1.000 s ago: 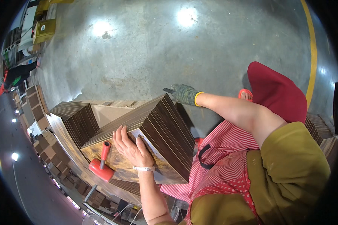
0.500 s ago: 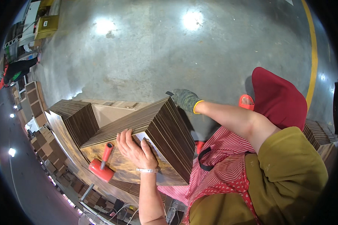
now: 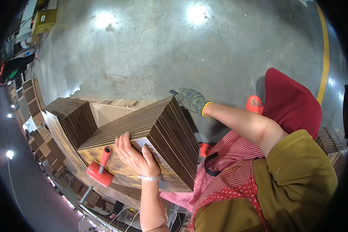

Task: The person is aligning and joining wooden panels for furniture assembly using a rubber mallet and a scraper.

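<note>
- Lying on the board stack [image 3: 174,147], a red mallet [image 3: 99,175] goes unheld.
- Bare left hand [image 3: 138,159] rests flat on the stack, fingers together, thumb apart, pinching nothing.
- The stack, before the person, looks neatly piled already; one corner points toward the right hand [image 3: 192,101], long axis unclear.
- Gloved, that hand is near a dark piece [image 3: 174,92]; its grip, and what remains, I cannot tell.

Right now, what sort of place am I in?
Probably a furniture workshop or warehouse: a thick stack of brown wood-grained panels, a red cylindrical-headed mallet, and a grey concrete floor.
</note>
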`<state>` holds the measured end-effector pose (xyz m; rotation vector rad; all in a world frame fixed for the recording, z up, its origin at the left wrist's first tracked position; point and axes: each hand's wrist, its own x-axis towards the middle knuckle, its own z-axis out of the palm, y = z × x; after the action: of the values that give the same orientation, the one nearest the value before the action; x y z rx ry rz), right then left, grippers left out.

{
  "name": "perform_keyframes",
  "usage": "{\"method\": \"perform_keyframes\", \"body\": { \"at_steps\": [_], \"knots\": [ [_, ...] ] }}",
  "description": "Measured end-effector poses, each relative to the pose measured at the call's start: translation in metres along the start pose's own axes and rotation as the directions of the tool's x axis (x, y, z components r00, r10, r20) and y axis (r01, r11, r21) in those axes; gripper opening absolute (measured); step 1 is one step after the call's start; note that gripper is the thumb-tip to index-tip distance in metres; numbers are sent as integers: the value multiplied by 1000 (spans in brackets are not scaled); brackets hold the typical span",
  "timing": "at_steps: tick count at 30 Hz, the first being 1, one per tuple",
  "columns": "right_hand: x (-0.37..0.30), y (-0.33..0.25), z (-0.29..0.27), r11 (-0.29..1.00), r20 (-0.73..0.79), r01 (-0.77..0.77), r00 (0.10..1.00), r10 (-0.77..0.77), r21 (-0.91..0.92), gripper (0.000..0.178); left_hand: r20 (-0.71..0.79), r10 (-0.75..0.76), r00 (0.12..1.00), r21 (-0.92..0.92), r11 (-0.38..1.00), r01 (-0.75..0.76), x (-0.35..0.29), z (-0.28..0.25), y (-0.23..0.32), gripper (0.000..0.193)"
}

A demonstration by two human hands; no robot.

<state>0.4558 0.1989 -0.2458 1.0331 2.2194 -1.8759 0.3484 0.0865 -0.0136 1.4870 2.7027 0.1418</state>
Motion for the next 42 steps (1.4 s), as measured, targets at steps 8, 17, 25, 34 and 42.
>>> {"method": "perform_keyframes", "body": {
  "at_steps": [8, 17, 25, 34, 42],
  "knots": [
    [-22, -48, -19, 987, 92, 4, 996, -18, 158, 27, 6, 0, 1000, 8, 1000, 0, -2, -4, -2, 58],
    [-30, -67, -30, 938, 2, 315, 948, -318, -146, 34, 5, -23, 1000, -33, 999, 23, 0, -4, 2, 53],
    [-51, -93, -45, 984, 28, 178, 984, -178, 0, 33, 13, -13, 1000, -4, 1000, 13, 0, -3, 0, 50],
    [-57, -116, -48, 929, -51, 370, 927, -371, -23, 29, 28, -27, 999, -38, 999, 28, -1, -2, -3, 61],
    [-65, -116, -44, 977, -150, 215, 966, -212, 3, 27, 13, 0, 1000, -2, 1000, 0, 2, 0, 2, 62]
  ]
}}
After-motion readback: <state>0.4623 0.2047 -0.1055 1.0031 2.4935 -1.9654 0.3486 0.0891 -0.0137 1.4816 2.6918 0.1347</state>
